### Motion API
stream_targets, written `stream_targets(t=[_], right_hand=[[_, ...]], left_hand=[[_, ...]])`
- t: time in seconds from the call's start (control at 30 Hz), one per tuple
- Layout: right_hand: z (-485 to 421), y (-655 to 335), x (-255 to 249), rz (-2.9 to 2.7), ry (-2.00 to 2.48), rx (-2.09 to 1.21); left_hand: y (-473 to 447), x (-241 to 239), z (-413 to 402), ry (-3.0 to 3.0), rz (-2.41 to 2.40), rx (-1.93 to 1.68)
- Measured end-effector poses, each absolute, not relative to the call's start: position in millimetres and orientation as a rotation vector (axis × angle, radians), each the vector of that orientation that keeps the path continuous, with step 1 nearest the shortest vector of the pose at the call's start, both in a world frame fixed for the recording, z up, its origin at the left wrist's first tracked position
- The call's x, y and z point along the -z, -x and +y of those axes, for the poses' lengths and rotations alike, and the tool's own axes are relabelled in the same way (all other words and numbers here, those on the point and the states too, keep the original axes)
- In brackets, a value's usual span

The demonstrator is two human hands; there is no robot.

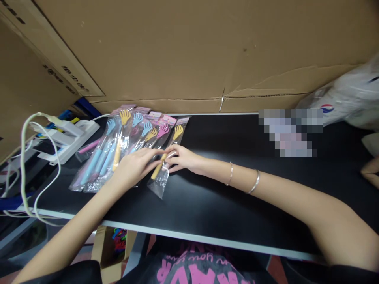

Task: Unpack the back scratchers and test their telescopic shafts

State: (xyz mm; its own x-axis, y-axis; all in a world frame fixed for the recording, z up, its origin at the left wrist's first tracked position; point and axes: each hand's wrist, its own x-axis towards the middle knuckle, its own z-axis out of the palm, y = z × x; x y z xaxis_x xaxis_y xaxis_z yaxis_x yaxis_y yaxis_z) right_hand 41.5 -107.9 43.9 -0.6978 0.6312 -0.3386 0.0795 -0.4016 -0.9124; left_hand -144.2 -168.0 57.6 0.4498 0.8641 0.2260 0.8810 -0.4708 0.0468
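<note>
A yellow back scratcher (pixel 156 170) with a hand-shaped head lies in a clear plastic sleeve on the black table. My right hand (pixel 184 158) has its fingers closed around the middle of the sleeve. From the other side my left hand (pixel 141 162) pinches the same package, thumb and forefinger meeting near the handle. Just left of it, several bagged back scratchers (pixel 102 159) with blue, yellow and pink heads lie overlapping, all with heads toward the back. My left hand and wrist cover part of this pile.
A white power strip (pixel 71 140) with looped cables stands at the left. Cardboard (pixel 189 51) walls off the back. Plastic bags (pixel 334 98) bulge at the back right, near part of another person's hand (pixel 371 173). Below the table edge sits an open box (pixel 108 252) of colourful pieces.
</note>
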Motion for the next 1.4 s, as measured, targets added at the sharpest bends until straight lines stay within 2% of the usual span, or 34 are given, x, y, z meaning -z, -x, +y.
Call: stream_targets(t=[0.27, 0.47, 0.87, 1.1, 1.27, 1.4], right_hand=[[-87, -14, -39, -1.584, 0.906, -2.212], [-76, -38, -48, -1.885, 0.89, -2.183], [-77, -116, -46, -1.843, 1.04, -1.791], [-72, -144, -47, -2.075, 1.066, -1.378], [-51, -157, -44, -1.995, 1.08, -1.409], [-40, -162, -39, -1.936, 1.103, -1.341]], left_hand=[[142, -53, -186, 2.464, -1.805, 0.335], [140, -46, -186, 2.481, -1.581, 0.304], [132, -58, -180, 2.358, -1.467, 0.085], [124, -72, -153, 2.348, -1.5, -0.105], [106, -97, -125, 2.344, -1.616, -0.278], [63, -119, -95, 2.495, -1.745, -0.165]])
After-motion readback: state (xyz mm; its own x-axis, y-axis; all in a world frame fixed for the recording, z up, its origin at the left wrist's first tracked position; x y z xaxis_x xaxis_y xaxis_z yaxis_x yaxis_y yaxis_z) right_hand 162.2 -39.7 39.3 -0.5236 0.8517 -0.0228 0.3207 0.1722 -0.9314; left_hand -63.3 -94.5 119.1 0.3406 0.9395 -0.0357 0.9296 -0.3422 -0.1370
